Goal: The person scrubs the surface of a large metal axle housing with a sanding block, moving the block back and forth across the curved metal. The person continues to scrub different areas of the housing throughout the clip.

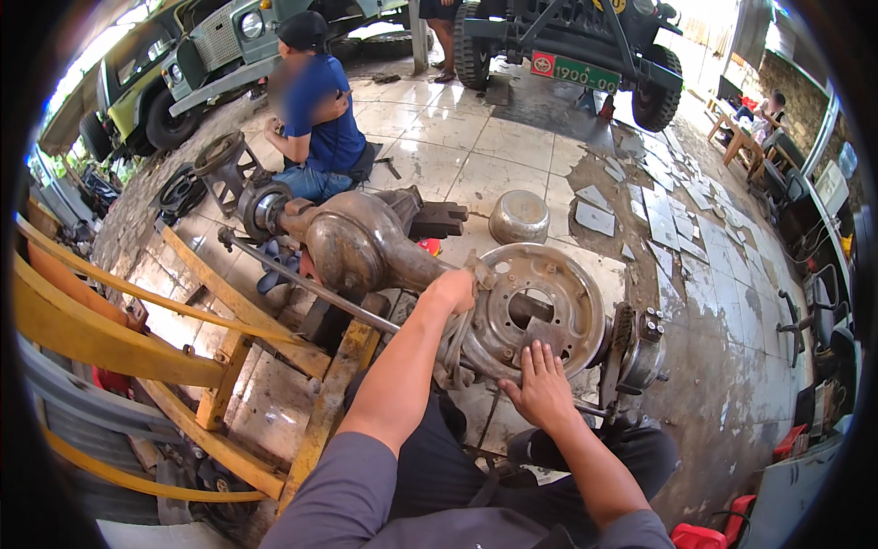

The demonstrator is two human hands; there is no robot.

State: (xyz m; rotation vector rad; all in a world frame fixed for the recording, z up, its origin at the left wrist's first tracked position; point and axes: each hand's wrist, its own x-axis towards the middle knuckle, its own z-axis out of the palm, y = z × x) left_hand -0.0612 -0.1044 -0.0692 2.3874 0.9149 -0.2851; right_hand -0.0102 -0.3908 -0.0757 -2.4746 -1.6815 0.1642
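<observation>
A round metal backing plate (585,297) with holes and a central opening faces up in front of me. It sits at the end of a heavy axle with a bulbous housing (352,240). My left hand (448,291) is closed at the plate's left edge around a bunched grey rag (455,352), which hangs down beside the rim. With fingers stretched out, my right hand (544,392) lies over the plate's near edge. Its fingertips press on a small brownish square, like sandpaper (543,335); the surface beneath is hidden.
A yellow metal frame (206,366) stands at the left, and a long rod (302,279) crosses toward me. Beyond the plate sits a metal bowl (519,218). Someone in blue (320,119) sits at the back left. Broken tiles (594,218) lie right of the bowl; parked vehicles (567,46) stand behind.
</observation>
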